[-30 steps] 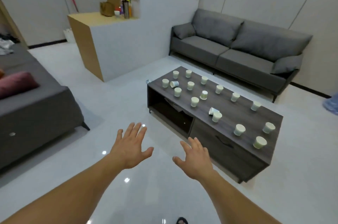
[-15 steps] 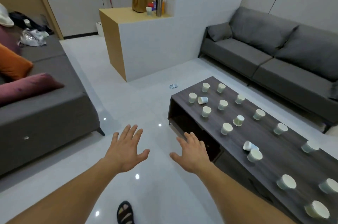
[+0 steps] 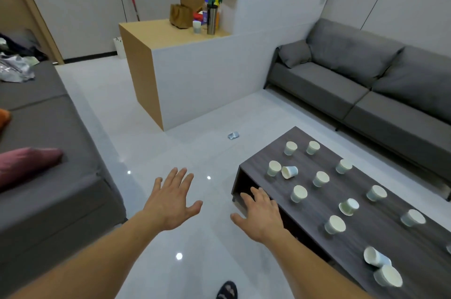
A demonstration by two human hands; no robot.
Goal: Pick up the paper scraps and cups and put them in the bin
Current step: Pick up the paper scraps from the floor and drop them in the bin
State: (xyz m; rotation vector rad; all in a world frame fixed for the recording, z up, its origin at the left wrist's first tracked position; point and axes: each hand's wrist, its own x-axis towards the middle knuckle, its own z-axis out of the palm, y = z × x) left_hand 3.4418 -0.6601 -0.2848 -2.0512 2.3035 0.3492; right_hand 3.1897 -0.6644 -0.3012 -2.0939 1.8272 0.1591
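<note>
Left hand (image 3: 170, 203) and right hand (image 3: 261, 215) hover palms down above the floor (image 3: 210, 245), fingers spread, empty. To the right, paper cups (image 3: 299, 193) dot the dark coffee table (image 3: 375, 233). Farther off, one crumpled cup (image 3: 233, 135) lies on the floor.

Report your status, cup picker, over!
Left grip and right grip open, empty. Paper cups untouched on coffee table, some tipped; crumpled cup on floor. Nothing blocking.

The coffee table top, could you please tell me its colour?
The coffee table top is dark grey-brown wood grain; the head view shows it.
</note>
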